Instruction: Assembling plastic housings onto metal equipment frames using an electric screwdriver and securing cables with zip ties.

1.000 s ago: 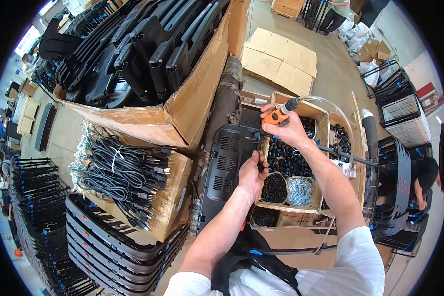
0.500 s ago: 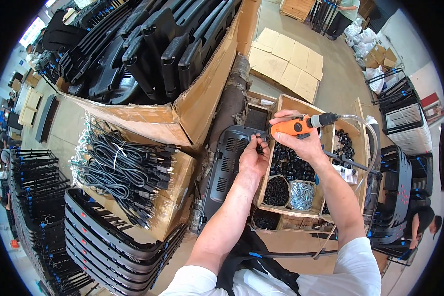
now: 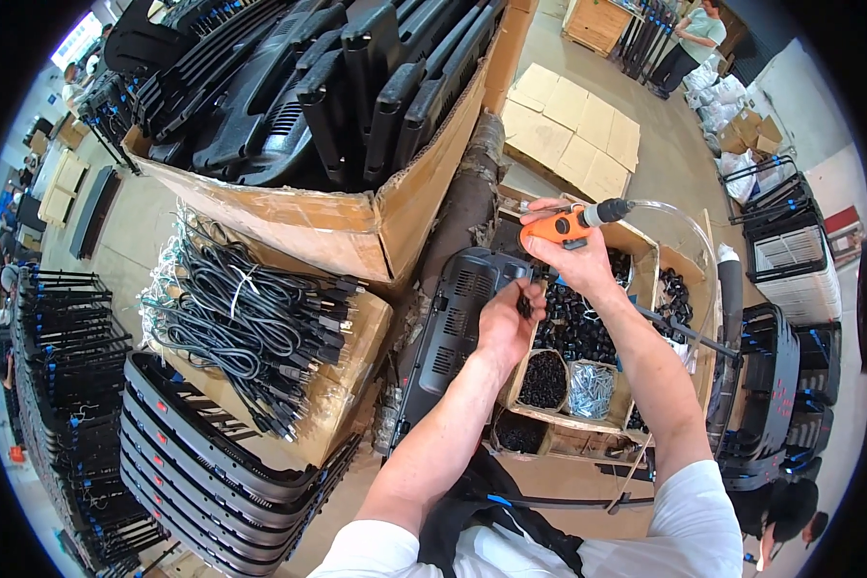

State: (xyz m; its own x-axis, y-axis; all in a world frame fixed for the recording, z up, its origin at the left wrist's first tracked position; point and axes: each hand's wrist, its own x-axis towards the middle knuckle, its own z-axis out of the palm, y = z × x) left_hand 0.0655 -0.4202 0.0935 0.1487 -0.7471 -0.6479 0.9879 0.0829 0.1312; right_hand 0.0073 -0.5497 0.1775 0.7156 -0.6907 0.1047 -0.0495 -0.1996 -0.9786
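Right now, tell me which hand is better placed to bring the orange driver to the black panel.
Right. The right hand already grips the orange driver just above the black panel. The left hand is occupied, pinching a small dark part at the panel's edge.

Grey concrete floor (image 3: 665,144); flattened cardboard sheets (image 3: 573,125); large cardboard bin of black panels (image 3: 328,222); bundled black cables (image 3: 250,318); stacked black trays (image 3: 212,462); daylit window (image 3: 77,40).
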